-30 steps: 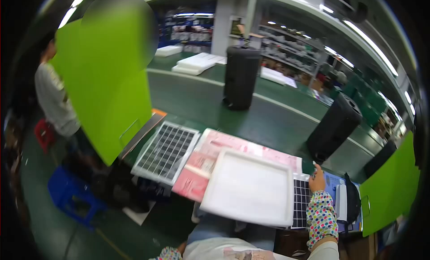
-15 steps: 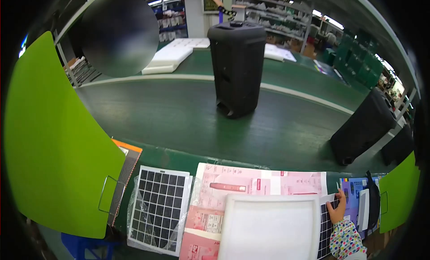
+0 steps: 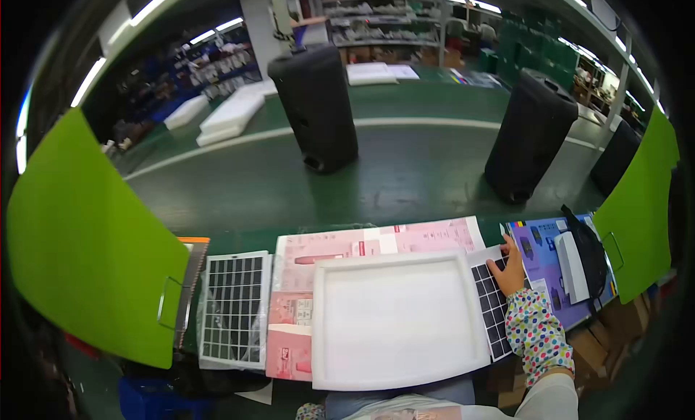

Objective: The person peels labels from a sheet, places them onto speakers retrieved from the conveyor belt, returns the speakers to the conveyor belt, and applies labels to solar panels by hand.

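Observation:
My right hand rests at the right edge of a dark gridded solar panel, thumb spread from the fingers. Its sleeve has coloured dots. This panel lies partly beside a shallow white foam tray. Pink printed cardboard extends under and behind the tray. A second solar panel, in clear plastic, lies to the left. Only a bit of dotted sleeve shows at the bottom on my left side; my left hand is out of view.
Black speakers stand on the green surface beyond, one at centre left and one at right. Green dividers flank the workplace. A blue printed sheet lies at right under a black strap-like item and white piece.
The view has shifted and turned, so the whole tray shows again and the speakers sit further left. My right hand stays by the right panel, its fingers in much the same pose.

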The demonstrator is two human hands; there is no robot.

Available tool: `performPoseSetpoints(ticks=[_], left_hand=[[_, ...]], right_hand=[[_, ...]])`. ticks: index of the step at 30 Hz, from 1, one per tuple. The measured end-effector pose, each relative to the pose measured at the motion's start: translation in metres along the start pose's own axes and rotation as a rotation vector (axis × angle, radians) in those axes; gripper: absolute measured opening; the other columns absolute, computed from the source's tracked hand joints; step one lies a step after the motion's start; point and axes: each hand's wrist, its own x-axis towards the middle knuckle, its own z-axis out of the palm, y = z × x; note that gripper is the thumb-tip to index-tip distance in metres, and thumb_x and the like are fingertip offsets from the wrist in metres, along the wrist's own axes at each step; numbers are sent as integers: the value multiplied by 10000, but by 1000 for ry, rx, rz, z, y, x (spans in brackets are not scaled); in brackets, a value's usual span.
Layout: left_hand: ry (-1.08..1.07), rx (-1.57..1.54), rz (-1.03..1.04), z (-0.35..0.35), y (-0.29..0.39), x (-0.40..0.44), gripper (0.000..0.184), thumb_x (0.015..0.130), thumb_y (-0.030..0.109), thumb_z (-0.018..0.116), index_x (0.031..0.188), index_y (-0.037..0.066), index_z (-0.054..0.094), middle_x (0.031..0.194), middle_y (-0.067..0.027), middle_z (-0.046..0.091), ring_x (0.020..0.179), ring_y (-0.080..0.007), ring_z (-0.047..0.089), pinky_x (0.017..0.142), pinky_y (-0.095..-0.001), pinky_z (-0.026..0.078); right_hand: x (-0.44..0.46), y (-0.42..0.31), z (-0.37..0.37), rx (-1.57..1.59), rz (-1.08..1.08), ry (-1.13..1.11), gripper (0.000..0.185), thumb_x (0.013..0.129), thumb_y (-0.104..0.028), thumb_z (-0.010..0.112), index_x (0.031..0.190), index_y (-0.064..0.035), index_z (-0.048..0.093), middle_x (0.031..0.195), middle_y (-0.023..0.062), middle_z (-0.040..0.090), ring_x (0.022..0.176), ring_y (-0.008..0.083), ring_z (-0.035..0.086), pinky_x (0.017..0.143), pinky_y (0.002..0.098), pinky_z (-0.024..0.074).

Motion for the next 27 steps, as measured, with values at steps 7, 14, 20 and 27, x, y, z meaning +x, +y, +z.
performPoseSetpoints(ticks=[7, 14, 20, 27], left_hand=[[-89, 383, 245, -12, 29, -5, 454, 1003, 401, 445, 1305, 93, 587, 1275, -91, 648, 1107, -253, 646, 975, -461, 479], [-584, 1187, 280, 3, 113, -151, 438, 1051, 355, 400, 1321, 66, 589, 1294, -64, 618, 1163, -199, 607, 993, -359, 458], [-1195, 1395, 333, 86, 203, -326, 372, 1060, 271, 510, 1337, 29, 565, 1257, -56, 611, 1112, -135, 578, 980, -274, 462], [-726, 1996, 1573, 235, 185, -364, 581, 843, 427, 740, 1247, 49, 562, 1178, -129, 618, 1052, -289, 606, 823, -393, 520]], right_hand=[[-4, 13, -5, 51, -10, 12, 811, 786, -182, 797, 1475, -132, 372, 1191, 154, 614, 1113, 358, 552, 982, 456, 432], [-1, 23, -1, 30, -33, -14, 810, 793, -200, 785, 1482, -133, 365, 1195, 137, 627, 1129, 343, 543, 1008, 470, 395], [-5, 17, -7, -13, 23, -75, 774, 812, -230, 762, 1479, -150, 377, 1196, 123, 635, 1128, 339, 541, 1015, 470, 380], [-2, 18, -5, 34, -14, -20, 747, 806, -218, 755, 1456, -136, 398, 1160, 133, 641, 1082, 351, 538, 959, 482, 397]])
